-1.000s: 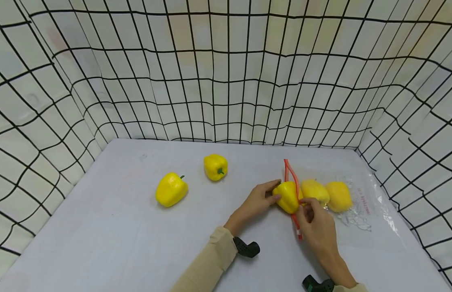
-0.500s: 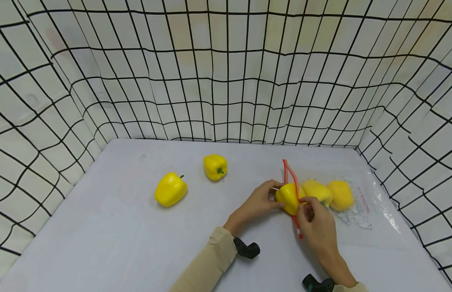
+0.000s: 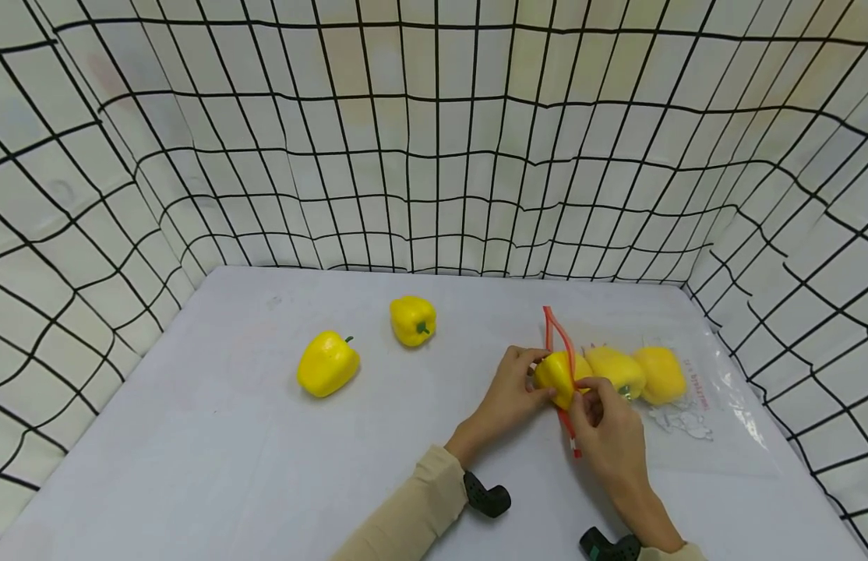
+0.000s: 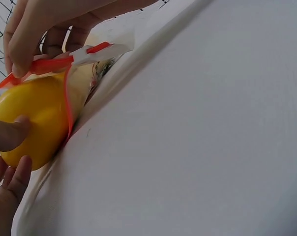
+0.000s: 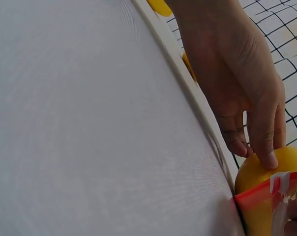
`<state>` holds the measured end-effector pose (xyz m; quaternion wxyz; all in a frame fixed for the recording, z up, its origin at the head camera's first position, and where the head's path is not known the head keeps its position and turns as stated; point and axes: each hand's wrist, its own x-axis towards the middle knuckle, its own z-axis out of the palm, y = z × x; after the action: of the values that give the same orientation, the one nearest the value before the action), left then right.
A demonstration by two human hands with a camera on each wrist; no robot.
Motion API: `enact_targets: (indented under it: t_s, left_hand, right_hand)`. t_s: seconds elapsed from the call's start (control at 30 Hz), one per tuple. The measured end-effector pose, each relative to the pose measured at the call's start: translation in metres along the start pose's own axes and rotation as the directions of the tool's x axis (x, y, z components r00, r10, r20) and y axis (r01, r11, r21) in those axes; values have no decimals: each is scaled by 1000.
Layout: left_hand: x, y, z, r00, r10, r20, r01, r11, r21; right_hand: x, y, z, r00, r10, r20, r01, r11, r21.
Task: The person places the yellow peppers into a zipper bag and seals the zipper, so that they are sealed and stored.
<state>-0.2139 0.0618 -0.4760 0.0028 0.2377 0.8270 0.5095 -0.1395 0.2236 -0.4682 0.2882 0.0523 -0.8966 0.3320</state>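
A yellow bell pepper (image 3: 555,378) lies partly inside the mouth of a clear zip bag (image 3: 728,436). My left hand (image 3: 507,401) grips its outer end, thumb on the near side and fingers round the far side. With thumb and fingertips, my right hand (image 3: 612,436) pinches the bag's red zip edge (image 3: 566,425), which crosses over the pepper. Deeper in the bag lie two more yellow peppers, a middle pepper (image 3: 614,368) and a far right pepper (image 3: 661,375). In the left wrist view the pepper (image 4: 38,110) bulges out through the red-edged opening.
Two loose yellow bell peppers lie on the white table (image 3: 252,467): the left pepper (image 3: 328,364) and the back pepper (image 3: 412,321). Black netting (image 3: 437,156) over a pale wall surrounds the back and sides. Each wrist wears a black device, such as the left device (image 3: 487,497).
My left hand has moved right, pushing the gripped pepper farther into the bag. The two peppers inside have shifted slightly right. The right hand has stayed on the red edge.
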Motion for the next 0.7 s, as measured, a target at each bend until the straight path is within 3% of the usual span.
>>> enact_targets:
  t_s: [0.2, 0.43, 0.7]
  left_hand:
    - [-2, 0, 5, 1000, -10, -2, 10, 995, -95]
    - [-1, -3, 13, 1000, -27, -1, 26, 966, -259]
    - [-3, -2, 15, 999, -20, 25, 25, 975, -219]
  right_hand:
    - [0, -1, 0, 1000, 5, 1, -5, 1000, 7]
    - [-1, 0, 1, 1000, -12, -16, 12, 1000, 17]
    - [-2, 0, 2, 1000, 0, -2, 0, 1000, 14]
